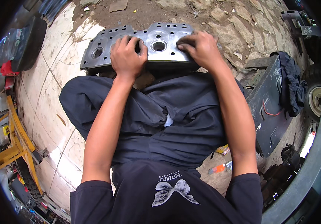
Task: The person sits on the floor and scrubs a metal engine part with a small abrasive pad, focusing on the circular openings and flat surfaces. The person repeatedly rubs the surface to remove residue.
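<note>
A flat grey metal cylinder head (164, 35) lies in front of my folded legs, its machined face up, with round ports and several small bolt holes. My left hand (126, 56) rests on its middle, fingers bent down to the metal and thumb apart from them. A dark port shows in the gap between thumb and fingers. Over the right end, my right hand (201, 48) presses down with curled fingers drawn close together. Whatever may lie under those fingers is hidden.
To my right stands a dark metal box (267, 108) with a dark cloth (289, 82) over it. A wheel (315, 99) and grey metal beam (302, 194) are beyond. A yellow frame (18, 149) stands left on pale tiles. Stony ground (239, 30) lies ahead.
</note>
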The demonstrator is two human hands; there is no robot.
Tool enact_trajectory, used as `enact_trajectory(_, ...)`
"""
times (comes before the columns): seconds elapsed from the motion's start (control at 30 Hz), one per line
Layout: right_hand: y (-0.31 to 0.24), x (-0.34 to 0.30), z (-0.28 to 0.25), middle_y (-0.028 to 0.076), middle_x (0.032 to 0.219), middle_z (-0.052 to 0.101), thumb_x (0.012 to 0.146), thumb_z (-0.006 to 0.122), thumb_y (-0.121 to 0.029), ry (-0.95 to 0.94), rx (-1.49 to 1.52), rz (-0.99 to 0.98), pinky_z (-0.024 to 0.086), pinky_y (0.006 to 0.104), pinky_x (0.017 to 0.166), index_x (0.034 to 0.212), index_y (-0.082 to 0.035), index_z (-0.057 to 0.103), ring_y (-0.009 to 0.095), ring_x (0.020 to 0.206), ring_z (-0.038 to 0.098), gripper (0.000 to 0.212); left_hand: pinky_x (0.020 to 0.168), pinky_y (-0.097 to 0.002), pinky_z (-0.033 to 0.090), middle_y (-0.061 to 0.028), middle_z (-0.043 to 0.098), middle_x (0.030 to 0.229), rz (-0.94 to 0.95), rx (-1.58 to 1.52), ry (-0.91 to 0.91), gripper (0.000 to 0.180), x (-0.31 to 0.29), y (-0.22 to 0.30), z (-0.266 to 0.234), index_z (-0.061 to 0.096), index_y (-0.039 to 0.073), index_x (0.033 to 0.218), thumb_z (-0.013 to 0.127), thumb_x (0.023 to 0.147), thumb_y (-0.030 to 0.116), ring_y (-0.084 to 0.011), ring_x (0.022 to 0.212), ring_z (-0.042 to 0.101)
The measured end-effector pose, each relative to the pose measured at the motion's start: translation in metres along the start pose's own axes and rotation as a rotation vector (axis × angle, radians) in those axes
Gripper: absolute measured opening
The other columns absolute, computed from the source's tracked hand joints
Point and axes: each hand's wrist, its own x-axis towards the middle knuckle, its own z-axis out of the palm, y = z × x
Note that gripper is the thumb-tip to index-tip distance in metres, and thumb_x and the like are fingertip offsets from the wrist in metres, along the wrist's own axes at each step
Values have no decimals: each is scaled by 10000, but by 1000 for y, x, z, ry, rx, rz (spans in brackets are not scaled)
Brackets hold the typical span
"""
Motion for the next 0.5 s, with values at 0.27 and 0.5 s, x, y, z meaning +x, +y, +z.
enact_trajectory(0.27,-12,-3,-4,162,1014,766,882,822,-304,31,-10,25,528,473,860,1035,-118,850,363,978,711,242,794,-457,515,-69,702,906,16,-12,42,124,2,-5,2,756,99,858,738,845,221,-310,873,662)
enact_trajectory(0.5,-7,-8,5,116,1027,770,864,814,-353,36,26,105,400,656,937,1032,-209,858,369,1047,703,225,786,-461,514,-74,701,905,21,6,26,123,2,-7,1,759,104,862,739,842,223,-308,875,661)
